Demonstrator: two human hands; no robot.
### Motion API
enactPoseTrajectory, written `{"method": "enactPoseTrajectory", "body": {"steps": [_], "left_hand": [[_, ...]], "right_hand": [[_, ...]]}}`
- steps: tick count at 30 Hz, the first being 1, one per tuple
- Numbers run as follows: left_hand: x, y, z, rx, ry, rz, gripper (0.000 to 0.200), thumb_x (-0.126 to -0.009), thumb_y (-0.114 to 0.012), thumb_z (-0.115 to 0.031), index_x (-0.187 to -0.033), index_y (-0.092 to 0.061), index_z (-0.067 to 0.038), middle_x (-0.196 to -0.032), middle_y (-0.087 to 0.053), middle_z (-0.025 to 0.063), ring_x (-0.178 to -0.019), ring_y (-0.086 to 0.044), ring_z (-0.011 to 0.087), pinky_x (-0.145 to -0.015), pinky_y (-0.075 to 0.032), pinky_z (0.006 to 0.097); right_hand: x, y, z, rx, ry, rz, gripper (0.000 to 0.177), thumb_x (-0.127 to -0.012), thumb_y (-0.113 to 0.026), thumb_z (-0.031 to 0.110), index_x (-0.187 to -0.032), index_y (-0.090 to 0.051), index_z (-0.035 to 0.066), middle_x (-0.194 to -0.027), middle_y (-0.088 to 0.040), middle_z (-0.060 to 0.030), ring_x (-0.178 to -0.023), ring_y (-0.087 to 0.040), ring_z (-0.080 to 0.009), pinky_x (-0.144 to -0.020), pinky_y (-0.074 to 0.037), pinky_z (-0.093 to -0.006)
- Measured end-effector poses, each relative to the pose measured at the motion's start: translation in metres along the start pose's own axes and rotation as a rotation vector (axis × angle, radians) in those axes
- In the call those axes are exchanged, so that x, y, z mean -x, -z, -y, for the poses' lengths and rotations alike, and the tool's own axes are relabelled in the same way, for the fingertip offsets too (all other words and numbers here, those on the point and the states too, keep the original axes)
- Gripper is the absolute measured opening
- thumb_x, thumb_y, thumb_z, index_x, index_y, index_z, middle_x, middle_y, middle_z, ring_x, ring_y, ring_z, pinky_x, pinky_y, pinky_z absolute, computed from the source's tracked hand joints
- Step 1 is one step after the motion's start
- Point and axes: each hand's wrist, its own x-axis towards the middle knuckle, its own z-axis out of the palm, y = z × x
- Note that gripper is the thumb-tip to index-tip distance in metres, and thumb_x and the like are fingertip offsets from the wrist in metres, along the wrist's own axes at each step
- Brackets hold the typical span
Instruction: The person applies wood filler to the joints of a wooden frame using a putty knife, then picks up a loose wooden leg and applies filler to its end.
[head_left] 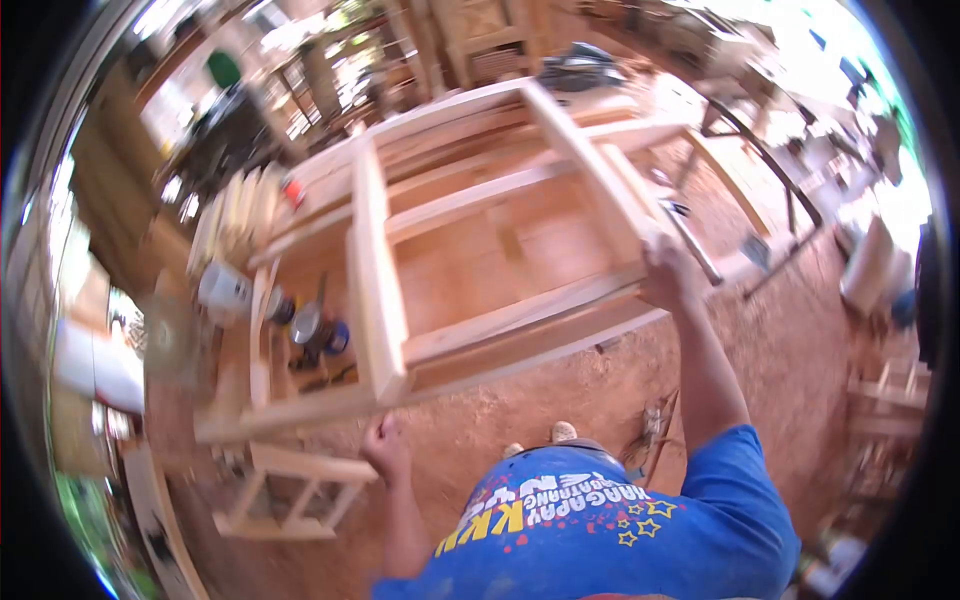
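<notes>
A pale wooden frame (372, 250) with several rails lies over a larger wooden frame structure (300, 408) in front of me. My right hand (666, 272) is wrapped round the near right corner of the upper frame. Just below its near left corner is my left hand (387, 447), fingers curled in, apart from the wood, with nothing visible in it. Left of the upper frame, a metal can (306, 324) and a blue-labelled can (337, 338) stand inside the lower structure. Motion blurs both hands somewhat.
A white bucket (225, 287) and a stack of wood strips (240, 215) are at the left. A small wooden frame (290, 490) lies on the dirt floor (520, 415) at lower left. Behind the right side stands a curved dark metal bar (770, 145).
</notes>
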Motion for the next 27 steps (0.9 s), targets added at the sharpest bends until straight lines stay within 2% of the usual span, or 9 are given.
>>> {"method": "enactPoseTrajectory", "body": {"steps": [6,11,15,18,19,21,23,25,27], "left_hand": [[0.005,-0.028,-0.140,-0.058,-0.354,-0.101,0.024,-0.104,-0.067,-0.011,-0.117,-0.073,0.008,-0.093,-0.075,0.0122,-0.079,-0.068,0.0199,-0.075,-0.058,0.0340],[0.000,-0.095,-0.194,-0.469,-0.797,0.556,0.044,-0.097,-0.074,-0.015,-0.133,-0.066,0.009,-0.131,-0.070,0.0257,-0.122,-0.067,0.0413,-0.107,-0.052,0.0502],[-0.014,-0.147,-0.182,-0.792,-0.811,0.836,0.070,-0.093,-0.078,-0.022,-0.153,-0.053,0.001,-0.155,-0.055,0.0261,-0.148,-0.047,0.0441,-0.125,-0.036,0.0506],[0.006,-0.154,-0.219,-0.904,-0.987,1.018,0.089,-0.093,-0.075,-0.050,-0.159,-0.045,0.003,-0.162,-0.045,0.0316,-0.153,-0.040,0.0450,-0.127,-0.032,0.0505],[0.003,-0.162,-0.215,-0.940,-1.014,1.035,0.098,-0.091,-0.077,-0.052,-0.163,-0.038,0.002,-0.165,-0.041,0.0307,-0.155,-0.038,0.0447,-0.128,-0.031,0.0507],[-0.002,-0.181,-0.217,-0.992,-1.064,1.139,0.104,-0.091,-0.075,-0.058,-0.165,-0.033,0.002,-0.169,-0.034,0.0305,-0.156,-0.034,0.0452,-0.129,-0.030,0.0508],[-0.006,-0.191,-0.219,-0.924,-1.158,1.171,0.095,-0.092,-0.075,-0.048,-0.163,-0.037,0.001,-0.167,-0.038,0.0290,-0.155,-0.036,0.0447,-0.128,-0.032,0.0503],[0.010,-0.192,-0.213,-0.712,-1.287,1.142,0.072,-0.093,-0.079,-0.022,-0.155,-0.051,0.001,-0.159,-0.052,0.0262,-0.151,-0.043,0.0431,-0.125,-0.037,0.0493],[0.030,-0.189,-0.230,-0.684,-1.295,1.245,0.073,-0.092,-0.079,-0.022,-0.156,-0.051,0.001,-0.158,-0.053,0.0257,-0.151,-0.045,0.0435,-0.125,-0.037,0.0488]], "right_hand": [[0.001,-0.013,-0.012,-0.115,0.054,-0.177,0.049,-0.104,-0.054,0.042,-0.131,-0.066,0.002,-0.131,-0.069,-0.0241,-0.120,-0.070,-0.0356,-0.098,-0.060,-0.0487],[0.051,-0.003,-0.017,-0.064,0.220,-0.593,0.045,-0.093,-0.065,0.032,-0.127,-0.066,0.003,-0.129,-0.067,-0.0189,-0.126,-0.061,-0.0354,-0.102,-0.049,-0.0530],[0.178,-0.010,-0.045,-0.090,0.171,-0.623,0.039,-0.091,-0.070,0.031,-0.120,-0.066,0.006,-0.120,-0.065,-0.0163,-0.110,-0.063,-0.0322,-0.089,-0.052,-0.0473],[0.312,-0.081,-0.108,-0.153,-0.109,-0.029,0.047,-0.094,-0.068,0.027,-0.138,-0.061,0.010,-0.121,-0.070,-0.0171,-0.114,-0.070,-0.0350,-0.089,-0.057,-0.0519],[0.360,-0.050,-0.114,-0.172,-0.388,0.449,0.042,-0.094,-0.066,0.022,-0.134,-0.068,0.009,-0.110,-0.077,-0.0159,-0.105,-0.075,-0.0375,-0.083,-0.060,-0.0530],[0.481,-0.092,-0.145,-0.119,-0.767,0.673,0.029,-0.090,-0.066,0.017,-0.113,-0.081,0.007,-0.106,-0.081,-0.0147,-0.096,-0.078,-0.0348,-0.077,-0.062,-0.0495],[0.615,-0.098,-0.142,-0.229,-1.194,0.468,0.028,-0.086,-0.069,0.022,-0.103,-0.083,0.006,-0.101,-0.081,-0.0156,-0.096,-0.079,-0.0311,-0.078,-0.061,-0.0469],[0.802,-0.263,-0.167,-0.335,-1.825,-0.224,0.025,-0.087,-0.068,0.022,-0.094,-0.081,0.003,-0.099,-0.080,-0.0214,-0.096,-0.078,-0.0344,-0.077,-0.059,-0.0506],[0.866,-0.209,-0.071,-0.462,-2.238,-0.587,0.032,-0.090,-0.065,0.024,-0.096,-0.080,-0.004,-0.098,-0.077,-0.0291,-0.098,-0.077,-0.0419,-0.086,-0.059,-0.0512]]}}
